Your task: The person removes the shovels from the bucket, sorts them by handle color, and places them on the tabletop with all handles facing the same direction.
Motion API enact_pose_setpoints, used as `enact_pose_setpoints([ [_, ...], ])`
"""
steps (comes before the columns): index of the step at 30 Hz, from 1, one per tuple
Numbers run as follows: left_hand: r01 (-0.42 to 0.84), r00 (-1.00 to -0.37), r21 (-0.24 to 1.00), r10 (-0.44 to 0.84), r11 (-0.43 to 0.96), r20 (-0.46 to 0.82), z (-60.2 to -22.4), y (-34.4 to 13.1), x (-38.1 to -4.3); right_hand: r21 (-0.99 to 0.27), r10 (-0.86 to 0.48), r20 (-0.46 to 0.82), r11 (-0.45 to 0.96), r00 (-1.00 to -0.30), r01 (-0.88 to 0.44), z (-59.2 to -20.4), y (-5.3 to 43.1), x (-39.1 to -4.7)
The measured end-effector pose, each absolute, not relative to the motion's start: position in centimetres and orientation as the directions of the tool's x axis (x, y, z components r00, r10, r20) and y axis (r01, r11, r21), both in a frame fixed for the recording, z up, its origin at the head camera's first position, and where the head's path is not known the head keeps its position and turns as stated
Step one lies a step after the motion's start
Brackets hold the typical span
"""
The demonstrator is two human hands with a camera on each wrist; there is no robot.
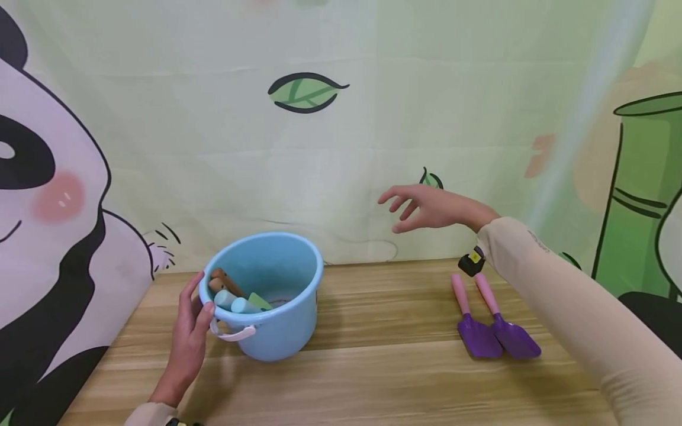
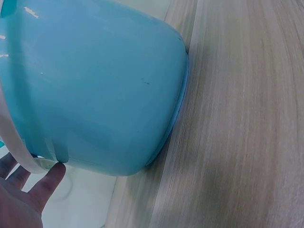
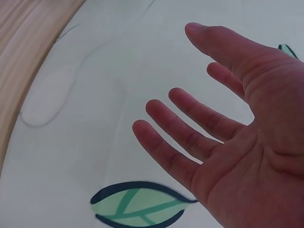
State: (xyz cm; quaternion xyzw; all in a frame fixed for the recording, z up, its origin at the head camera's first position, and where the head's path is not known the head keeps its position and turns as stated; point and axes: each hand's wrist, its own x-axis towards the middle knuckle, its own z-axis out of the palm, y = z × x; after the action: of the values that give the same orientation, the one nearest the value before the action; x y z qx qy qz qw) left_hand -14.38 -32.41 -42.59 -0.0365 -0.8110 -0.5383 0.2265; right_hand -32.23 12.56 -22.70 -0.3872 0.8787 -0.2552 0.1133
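A light blue bucket [image 1: 290, 328] with a white handle [image 1: 238, 335] stands on the wooden table. My left hand [image 1: 190, 331] grips its rim at the left side, thumb outside near the handle's end. In the left wrist view the hand's fingertips [image 2: 54, 175] are at the handle's joint. Inside the bucket lie brown sticks [image 1: 226, 283], light blue rod-like pieces [image 1: 242, 306] and a green piece [image 1: 259, 302], their lower parts hidden by the wall. My right hand [image 1: 428, 207] hovers in the air right of the bucket, fingers spread and slightly bent, holding nothing.
Two purple toy shovels [image 1: 479, 340] with pink handles lie side by side on the table [image 1: 373, 378], below my right forearm. A fabric backdrop [image 1: 351, 148] printed with a panda, leaves and bamboo hangs along the table's back edge.
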Motion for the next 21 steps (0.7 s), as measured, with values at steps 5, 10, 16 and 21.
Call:
enact_pose_setpoints([
  [5,0.308,-0.893,0.856,-0.185,0.416,0.411,-42.4,-32.3,-14.2,-0.523,-0.755,-0.005,0.561,-0.656,-0.642,-22.0,11.2,-32.0],
  [10,0.305,-0.898,0.866,-0.183,0.396,0.399,-42.3,-32.2,-14.2,-0.514,-0.772,-0.014,0.551,-0.636,-0.658,-21.3,9.7,-31.7],
  [16,0.309,-0.897,0.866,-0.183,0.394,0.403,-42.3,-32.2,-14.2,-0.518,-0.792,-0.028,0.533,-0.609,-0.669,-20.2,7.9,-31.3],
  [21,0.31,-0.896,0.864,-0.181,0.397,0.405,-42.4,-32.3,-14.4,-0.517,-0.798,-0.068,0.542,-0.599,-0.663,-19.4,6.6,-30.9],
])
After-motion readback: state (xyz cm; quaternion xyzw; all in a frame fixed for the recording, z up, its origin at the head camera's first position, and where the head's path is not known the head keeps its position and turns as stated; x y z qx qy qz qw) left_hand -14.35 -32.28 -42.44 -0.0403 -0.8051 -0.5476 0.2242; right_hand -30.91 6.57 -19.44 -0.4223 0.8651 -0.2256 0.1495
